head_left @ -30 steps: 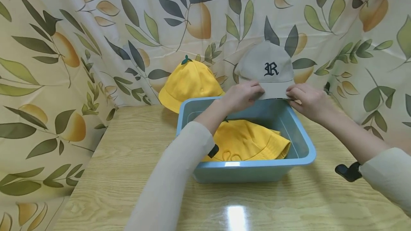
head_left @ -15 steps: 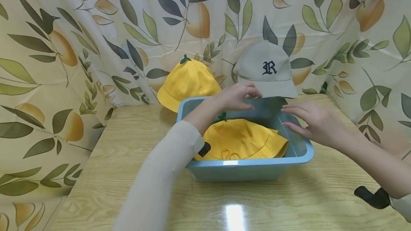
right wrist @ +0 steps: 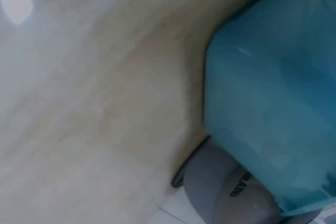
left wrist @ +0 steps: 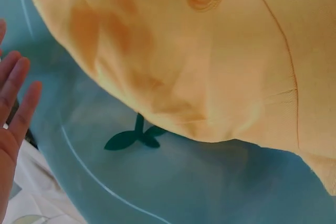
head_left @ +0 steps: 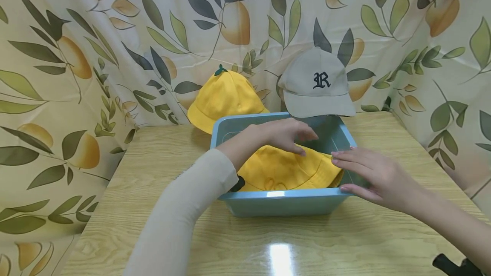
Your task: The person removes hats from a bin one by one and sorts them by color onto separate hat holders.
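A yellow bucket hat (head_left: 284, 171) lies in a light blue plastic bin (head_left: 281, 206). My left hand (head_left: 283, 134) hovers over the hat with loosely extended fingers, holding nothing. In the left wrist view, the hat's green leaf tip (left wrist: 123, 140) pokes out beside the bin wall, and the left fingers (left wrist: 21, 114) show apart from the fabric. My right hand (head_left: 372, 176) is at the bin's right rim with straight fingers; whether it touches the rim is unclear. The right wrist view shows the bin's outside wall (right wrist: 252, 87) but no hand.
Behind the bin stand another yellow hat (head_left: 228, 101) on the left and a beige cap (head_left: 316, 84) with a dark letter on the right. A leaf-patterned curtain (head_left: 161, 24) hangs around the wooden table (head_left: 161, 182).
Both hands have let go of the beige cap's brim, which stays behind the bin. The left hand has come down over the yellow hat; the right has drawn back to the bin's right rim.
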Demonstrator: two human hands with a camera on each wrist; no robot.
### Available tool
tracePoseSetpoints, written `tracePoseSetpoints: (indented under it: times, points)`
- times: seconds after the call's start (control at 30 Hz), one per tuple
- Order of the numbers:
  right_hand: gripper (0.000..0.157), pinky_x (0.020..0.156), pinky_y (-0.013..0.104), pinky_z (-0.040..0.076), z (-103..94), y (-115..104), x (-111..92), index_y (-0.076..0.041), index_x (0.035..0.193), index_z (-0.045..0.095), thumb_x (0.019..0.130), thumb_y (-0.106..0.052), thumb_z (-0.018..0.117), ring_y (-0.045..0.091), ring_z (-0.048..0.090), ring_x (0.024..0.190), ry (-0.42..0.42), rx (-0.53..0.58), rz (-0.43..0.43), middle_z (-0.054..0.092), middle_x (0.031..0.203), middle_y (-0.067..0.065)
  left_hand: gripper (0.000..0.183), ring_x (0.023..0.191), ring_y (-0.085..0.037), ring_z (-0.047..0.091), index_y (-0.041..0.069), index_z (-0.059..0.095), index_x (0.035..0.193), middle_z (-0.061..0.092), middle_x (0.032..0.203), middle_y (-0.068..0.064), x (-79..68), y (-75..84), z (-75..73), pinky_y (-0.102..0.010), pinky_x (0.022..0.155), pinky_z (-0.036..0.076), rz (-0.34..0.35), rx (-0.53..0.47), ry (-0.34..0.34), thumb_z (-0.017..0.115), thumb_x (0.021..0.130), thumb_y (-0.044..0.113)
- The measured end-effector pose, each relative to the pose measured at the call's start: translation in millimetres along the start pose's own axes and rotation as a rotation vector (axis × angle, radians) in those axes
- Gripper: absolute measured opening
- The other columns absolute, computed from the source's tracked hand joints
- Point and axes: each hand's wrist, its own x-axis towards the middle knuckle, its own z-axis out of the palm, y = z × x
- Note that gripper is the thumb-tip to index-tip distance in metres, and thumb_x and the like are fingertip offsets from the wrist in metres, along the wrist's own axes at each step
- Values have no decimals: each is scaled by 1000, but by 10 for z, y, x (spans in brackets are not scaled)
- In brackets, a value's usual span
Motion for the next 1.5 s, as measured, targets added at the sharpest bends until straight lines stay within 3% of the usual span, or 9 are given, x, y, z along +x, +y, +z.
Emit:
tracePoseSetpoints:
  times: [0.23, 0.5, 0.63, 0.87, 1.17, 1.3, 1.5]
  points:
    - [45, 110, 28, 32, 60, -177, -7, 6, 116, 64, 98, -33, 52, 13, 47, 129, 16, 7, -81, 60, 126, 16, 58, 125, -14, 50, 6, 44, 140, 48, 142, -4, 116, -30, 78, -18, 102, 38, -70, -5, -130, 65, 90, 24]
    - [40, 111, 32, 31, 78, -255, -76, 5, 114, 66, 100, -27, 47, 13, 49, 127, 16, -18, -49, 60, 126, 13, 64, 129, -9, 42, 13, 40, 144, 45, 144, 3, 376, -28, 213, -17, 106, 31, -123, 61, -243, 66, 88, 32]
    - [39, 111, 32, 31, 76, -270, -84, 5, 114, 66, 100, -27, 47, 12, 49, 127, 19, -21, -44, 60, 126, 12, 62, 124, -9, 46, 15, 43, 142, 48, 140, 4, 430, -54, 232, -18, 104, 34, -157, 55, -282, 67, 87, 33]
    - [38, 110, 32, 31, 76, -272, -82, 4, 115, 66, 100, -26, 47, 12, 49, 127, 40, -21, -52, 60, 126, 11, 40, 96, -8, 54, 13, 59, 120, 62, 109, 6, 425, -40, 232, -13, 85, 44, -158, -15, -253, 72, 84, 26]
    - [38, 110, 31, 32, 75, -251, -100, 4, 115, 66, 100, -26, 48, 12, 49, 126, 46, -33, -56, 63, 122, 13, 27, 87, -9, 51, 9, 59, 108, 59, 96, 3, 344, 28, 256, -14, 78, 43, -114, 4, -232, 71, 85, 15]
    - [38, 109, 29, 33, 76, -251, -110, 4, 114, 66, 100, -26, 48, 13, 51, 126, 49, -42, -59, 67, 114, 16, 20, 84, -10, 49, 8, 58, 102, 57, 91, 1, 248, 36, 205, -15, 74, 42, -96, -21, -204, 69, 85, 10]
    - [37, 108, 29, 35, 104, -259, -99, 4, 113, 66, 100, -25, 48, 17, 53, 123, 74, -52, -75, 67, 112, 18, 15, 81, -11, 48, 9, 58, 94, 54, 84, 1, -31, 21, 101, -16, 71, 41, -87, -22, -152, 70, 85, 8]
